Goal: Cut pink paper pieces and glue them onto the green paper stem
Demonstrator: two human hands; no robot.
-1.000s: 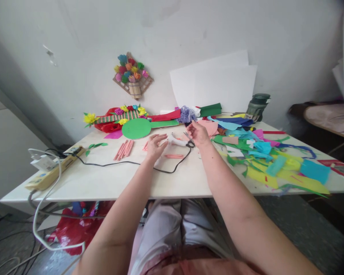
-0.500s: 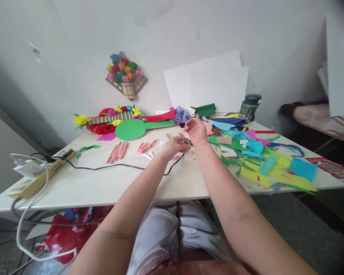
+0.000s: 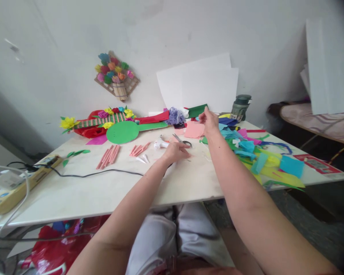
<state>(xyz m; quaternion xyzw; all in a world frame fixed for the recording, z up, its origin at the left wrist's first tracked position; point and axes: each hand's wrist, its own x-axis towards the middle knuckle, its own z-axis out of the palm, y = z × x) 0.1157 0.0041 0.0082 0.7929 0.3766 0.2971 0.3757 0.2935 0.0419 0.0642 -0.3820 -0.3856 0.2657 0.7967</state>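
Observation:
My left hand lies low over the middle of the table, its fingers drawn together beside small pink scraps; whatever they may pinch is too small to make out. Just beyond it rests a pair of scissors with dark handles. My right hand is farther back, thumb and fingers apart, at the right edge of a pink paper sheet. A white glue gun stands left of the scissors. Two groups of pink paper rolls lie farther left, near small white pointed pieces.
A green guitar-shaped cutout and a flower-decorated piece lie at the back left. Coloured paper scraps cover the right side. A black cord crosses to a power strip. A dark green bottle stands behind.
My view has turned slightly right. My left hand has moved lower and away from the scissors, which now show more clearly. My right hand has moved right, uncovering the pink sheet.

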